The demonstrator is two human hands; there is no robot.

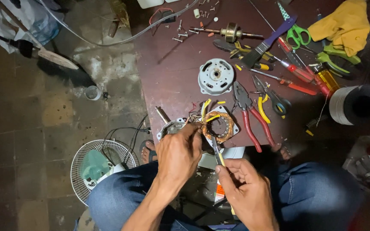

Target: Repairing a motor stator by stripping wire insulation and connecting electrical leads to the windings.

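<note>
- The stator (pixel 219 127), a copper winding in a square metal frame, lies at the near edge of the dark red table (pixel 172 72), just in front of the knees.
- Yellow-sleeved leads (pixel 205 109) and thin wires rise from its far-left corner.
- The left hand (pixel 178 156) is closed in a pinch on the wires at the winding's left rim, steadying the stator.
- The right hand (pixel 245 188) is pinched round the yellow handle of a thin tool (pixel 217 152), whose metal tip is laid against the winding's near edge.
- The step in hand is judged to be work on the winding or its leads, picking or prying at the copper.
- The next move is judged to call for a firm hold by the left hand and small, controlled pressure at the tip, so that neighbouring wires are not nicked.
- A motor cover (pixel 171 127) lies just left of the stator, partly hidden by the left hand.
- A second round cover (pixel 216 75) lies farther back.
- Red-handled pliers (pixel 251 119) lie just right of the stator, cutters (pixel 270 100) beyond them.
- A rotor shaft (pixel 228 32), screwdrivers (pixel 296 72), a brush (pixel 270 40), green scissors (pixel 296 34) and a yellow cloth (pixel 343 23) are spread along the far side.
- A fan guard (pixel 101 169) lies on the floor to the left.
</note>
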